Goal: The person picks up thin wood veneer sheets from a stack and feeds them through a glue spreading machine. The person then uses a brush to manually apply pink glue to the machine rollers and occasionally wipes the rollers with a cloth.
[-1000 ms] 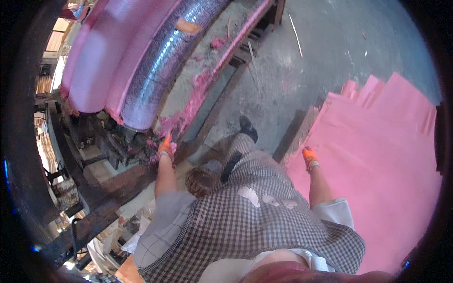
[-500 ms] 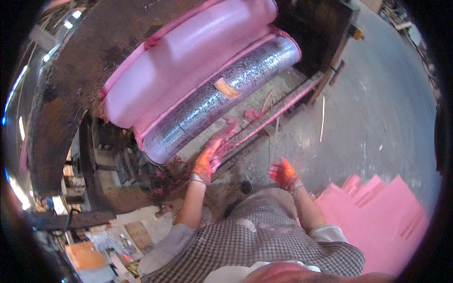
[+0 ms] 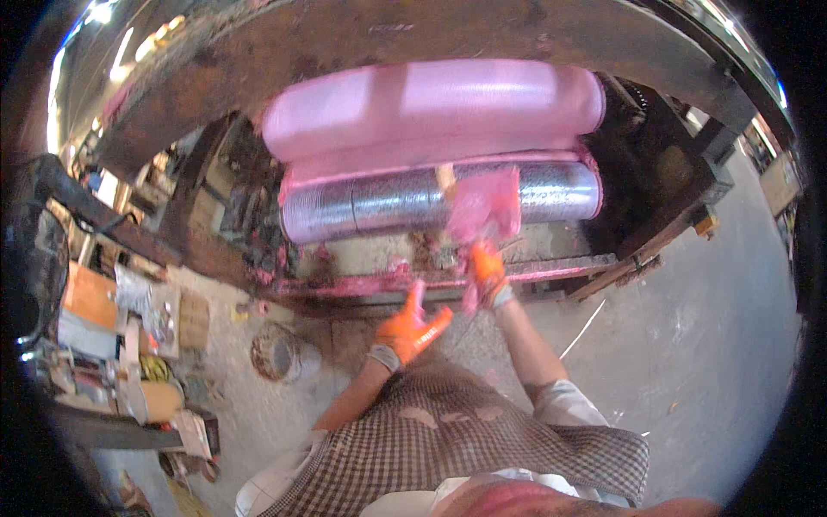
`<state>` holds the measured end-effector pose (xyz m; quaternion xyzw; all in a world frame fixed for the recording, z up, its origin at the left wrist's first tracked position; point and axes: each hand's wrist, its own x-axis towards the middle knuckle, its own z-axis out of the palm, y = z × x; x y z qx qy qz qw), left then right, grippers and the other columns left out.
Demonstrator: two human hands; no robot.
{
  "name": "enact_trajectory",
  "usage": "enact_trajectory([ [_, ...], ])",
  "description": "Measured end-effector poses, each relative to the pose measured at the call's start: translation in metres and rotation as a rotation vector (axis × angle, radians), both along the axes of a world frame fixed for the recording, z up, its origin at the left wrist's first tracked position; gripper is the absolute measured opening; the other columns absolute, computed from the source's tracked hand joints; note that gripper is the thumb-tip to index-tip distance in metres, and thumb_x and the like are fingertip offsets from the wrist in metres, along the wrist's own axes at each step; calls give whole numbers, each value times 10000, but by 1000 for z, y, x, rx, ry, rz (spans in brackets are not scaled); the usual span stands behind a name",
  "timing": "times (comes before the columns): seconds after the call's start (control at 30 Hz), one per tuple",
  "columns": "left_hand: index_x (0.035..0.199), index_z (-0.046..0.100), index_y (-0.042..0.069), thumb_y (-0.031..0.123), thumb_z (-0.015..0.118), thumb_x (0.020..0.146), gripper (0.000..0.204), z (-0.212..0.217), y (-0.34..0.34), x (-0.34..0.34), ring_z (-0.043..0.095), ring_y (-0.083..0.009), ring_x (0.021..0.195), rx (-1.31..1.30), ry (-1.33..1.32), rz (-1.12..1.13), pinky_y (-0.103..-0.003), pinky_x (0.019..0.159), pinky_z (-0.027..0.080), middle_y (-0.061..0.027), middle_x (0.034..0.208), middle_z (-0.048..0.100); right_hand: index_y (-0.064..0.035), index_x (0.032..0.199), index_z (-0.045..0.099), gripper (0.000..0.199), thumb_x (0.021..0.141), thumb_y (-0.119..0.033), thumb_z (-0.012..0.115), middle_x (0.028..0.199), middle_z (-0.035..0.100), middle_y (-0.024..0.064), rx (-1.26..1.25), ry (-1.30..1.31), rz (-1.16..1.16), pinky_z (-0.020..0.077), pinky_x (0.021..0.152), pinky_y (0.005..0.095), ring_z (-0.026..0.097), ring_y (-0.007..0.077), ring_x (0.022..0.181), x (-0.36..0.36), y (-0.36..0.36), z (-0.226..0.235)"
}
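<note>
My right hand (image 3: pixel 489 274), in an orange glove stained pink, is closed on a soft, rubbery pink slab (image 3: pixel 485 205). The slab is held up in front of a shiny metal roller (image 3: pixel 392 203); whether it touches the roller I cannot tell. A strip of pink also hangs down beside that hand. My left hand (image 3: pixel 408 334), in an orange glove, is just nearer to me with thumb and fingers apart, holding nothing. Behind the metal roller lies a second roller wrapped in pink material (image 3: pixel 431 99). A small tan patch (image 3: pixel 445 178) sits on the metal roller.
A pink-smeared rail (image 3: pixel 362 286) runs along the machine's front, above a dusty tray (image 3: pixel 353 257) with pink scraps. A rusty beam (image 3: pixel 345 39) spans the back. A bucket (image 3: pixel 277 355) stands on the floor at left, near a cluttered bench (image 3: pixel 164 319).
The view has turned right, so the rollers now lie nearly level. My right hand has moved up to the rollers with a pink slab; my left hand, formerly over the rail, has drawn back.
</note>
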<state>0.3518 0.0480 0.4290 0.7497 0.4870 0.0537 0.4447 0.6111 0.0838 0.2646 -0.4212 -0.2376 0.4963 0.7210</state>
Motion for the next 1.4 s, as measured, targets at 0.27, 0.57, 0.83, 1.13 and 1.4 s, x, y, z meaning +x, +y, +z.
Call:
enact_trajectory([
  [0.27,1558,256,78,539,618,930,859,-92,33,-144,633,-316,1112,159,-217,607,-414,955,486,-219,1377,561,-94,1104,572,245,928,-258,527,1057,677,239,-818,-1507,-229,493,852,542,623,479,1009,145,29,49],
  [0.57,1418,459,83,452,660,930,644,-260,15,-177,486,-95,780,-305,-688,1149,-256,686,394,8,947,557,-101,1027,604,193,914,-247,658,711,588,92,-922,-527,135,481,488,415,592,259,576,154,-8,-34],
  [0.83,1545,271,103,587,686,862,934,-275,98,-126,432,-229,1282,-521,-818,1447,-355,1045,378,-112,1413,417,-115,1073,652,250,879,-266,604,1026,695,152,-671,-1715,558,536,831,427,677,331,963,186,-55,27],
  [1.13,1595,171,118,735,736,681,1239,-314,213,-42,423,-313,1394,-180,-272,1787,-454,1071,413,-151,1589,318,-96,1170,620,477,822,-417,687,1095,708,173,-1315,-1769,216,521,873,456,670,365,1039,271,16,55],
  [1.4,1445,450,127,516,857,635,987,-379,235,-26,633,-326,1151,170,-168,2145,-470,955,509,-139,1341,615,-146,1048,640,294,938,-387,513,1038,733,125,-1354,-2393,245,557,769,512,705,387,924,332,20,205],
])
